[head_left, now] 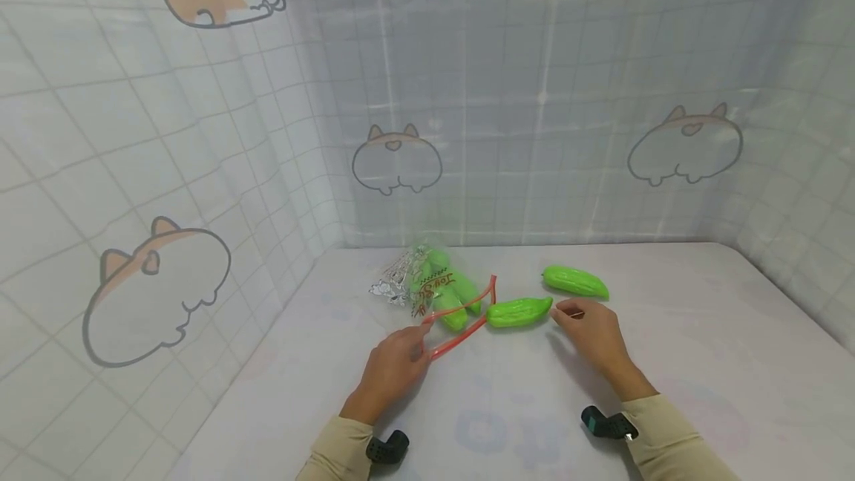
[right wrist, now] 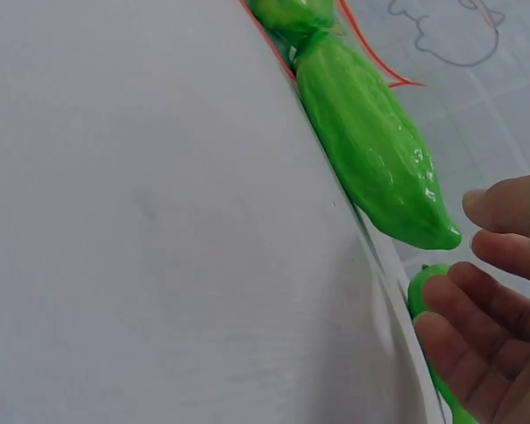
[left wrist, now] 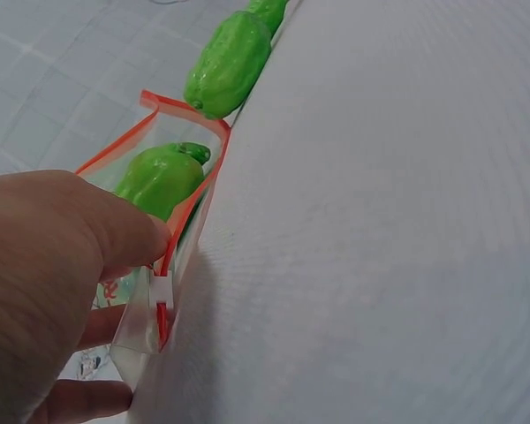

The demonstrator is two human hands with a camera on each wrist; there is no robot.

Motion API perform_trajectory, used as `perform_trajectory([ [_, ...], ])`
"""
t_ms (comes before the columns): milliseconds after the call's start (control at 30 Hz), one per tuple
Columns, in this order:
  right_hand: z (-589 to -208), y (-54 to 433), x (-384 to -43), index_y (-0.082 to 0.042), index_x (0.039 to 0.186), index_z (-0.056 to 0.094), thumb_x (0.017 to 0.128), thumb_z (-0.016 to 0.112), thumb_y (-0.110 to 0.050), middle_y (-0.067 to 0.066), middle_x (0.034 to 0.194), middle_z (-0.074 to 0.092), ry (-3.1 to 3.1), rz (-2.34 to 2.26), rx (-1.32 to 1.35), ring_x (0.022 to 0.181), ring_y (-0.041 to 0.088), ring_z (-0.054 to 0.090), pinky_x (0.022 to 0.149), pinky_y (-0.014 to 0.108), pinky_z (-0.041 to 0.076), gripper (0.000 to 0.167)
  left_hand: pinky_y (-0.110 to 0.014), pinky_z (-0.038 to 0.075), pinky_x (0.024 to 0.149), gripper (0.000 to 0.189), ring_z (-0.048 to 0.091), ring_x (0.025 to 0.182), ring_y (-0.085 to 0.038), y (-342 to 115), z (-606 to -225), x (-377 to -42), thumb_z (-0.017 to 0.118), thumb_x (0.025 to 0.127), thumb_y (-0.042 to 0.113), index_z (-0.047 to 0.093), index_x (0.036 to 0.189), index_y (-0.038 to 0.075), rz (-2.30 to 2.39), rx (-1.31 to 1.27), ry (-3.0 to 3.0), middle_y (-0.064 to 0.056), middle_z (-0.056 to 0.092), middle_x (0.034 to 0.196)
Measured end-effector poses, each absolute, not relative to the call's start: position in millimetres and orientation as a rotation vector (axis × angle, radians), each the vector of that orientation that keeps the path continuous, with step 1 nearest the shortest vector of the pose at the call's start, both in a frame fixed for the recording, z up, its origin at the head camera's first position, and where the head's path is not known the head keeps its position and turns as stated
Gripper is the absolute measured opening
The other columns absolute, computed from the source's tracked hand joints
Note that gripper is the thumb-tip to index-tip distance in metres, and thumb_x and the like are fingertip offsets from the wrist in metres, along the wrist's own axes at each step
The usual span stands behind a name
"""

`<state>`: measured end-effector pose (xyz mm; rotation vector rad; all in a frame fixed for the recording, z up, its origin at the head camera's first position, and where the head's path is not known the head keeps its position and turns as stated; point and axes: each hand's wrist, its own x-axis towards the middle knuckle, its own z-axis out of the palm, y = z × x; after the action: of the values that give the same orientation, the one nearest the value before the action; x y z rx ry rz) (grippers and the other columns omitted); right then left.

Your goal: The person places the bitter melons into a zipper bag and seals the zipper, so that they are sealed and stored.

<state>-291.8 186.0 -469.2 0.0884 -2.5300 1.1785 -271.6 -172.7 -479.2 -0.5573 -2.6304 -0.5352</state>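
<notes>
My left hand (head_left: pixel 394 364) pinches the red-edged rim of a clear slider bag (head_left: pixel 457 342), close to its white slider (left wrist: pixel 162 290). The bag's mouth gapes to the right, and a few green toy vegetables (head_left: pixel 449 309) lie inside. At that mouth rests a bumpy green toy bitter gourd (head_left: pixel 517 312), its blunt end by the red rim. Beside its pointed tip is my right hand (head_left: pixel 594 336), fingers loosely bent and apart from the gourd, as the right wrist view shows. Another green toy gourd (head_left: pixel 576 282) lies behind that hand.
The pale tabletop (head_left: pixel 508 392) reaches back to a sheet wall (head_left: pixel 534 191) with cartoon dog prints. Similar sheets hang at the left and right sides. Silver and black print marks the bag's far end (head_left: pixel 401 277).
</notes>
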Motion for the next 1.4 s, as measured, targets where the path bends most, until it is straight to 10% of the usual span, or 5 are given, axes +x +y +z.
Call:
perform_trajectory([
  [400, -468.9, 188.5, -295.0, 0.000, 0.123, 0.066, 0.095, 0.069, -0.031, 0.018, 0.114, 0.068, -2.563, 1.397, 0.043, 0.083, 0.021, 0.070, 0.069, 0.032, 0.054, 0.042, -0.048, 0.050, 0.096, 0.045, 0.062, 0.119, -0.026, -172.5, -479.0, -270.9, 0.073, 0.088, 0.018, 0.067, 0.132, 0.010, -0.558, -0.566, -2.627, -0.005, 0.068, 0.126],
  [767, -471.9, 179.8, -306.8, 0.003, 0.145, 0.046, 0.094, 0.070, -0.034, 0.027, 0.138, 0.053, -2.595, 1.509, 0.087, 0.110, 0.036, 0.065, 0.079, 0.038, 0.056, 0.067, -0.048, 0.051, 0.094, 0.044, 0.063, 0.116, -0.026, -172.5, -478.9, -271.4, 0.074, 0.087, 0.016, 0.068, 0.130, 0.009, -0.523, -0.572, -2.600, -0.006, 0.070, 0.123],
  [1400, -471.5, 167.9, -311.3, 0.006, 0.140, 0.046, 0.090, 0.075, -0.031, 0.027, 0.136, 0.054, -2.637, 1.437, 0.081, 0.122, 0.039, 0.055, 0.094, 0.049, 0.048, 0.069, -0.047, 0.050, 0.095, 0.045, 0.062, 0.118, -0.026, -172.8, -477.0, -269.3, 0.074, 0.087, 0.015, 0.067, 0.131, 0.009, -0.540, -0.573, -2.611, -0.006, 0.069, 0.125],
])
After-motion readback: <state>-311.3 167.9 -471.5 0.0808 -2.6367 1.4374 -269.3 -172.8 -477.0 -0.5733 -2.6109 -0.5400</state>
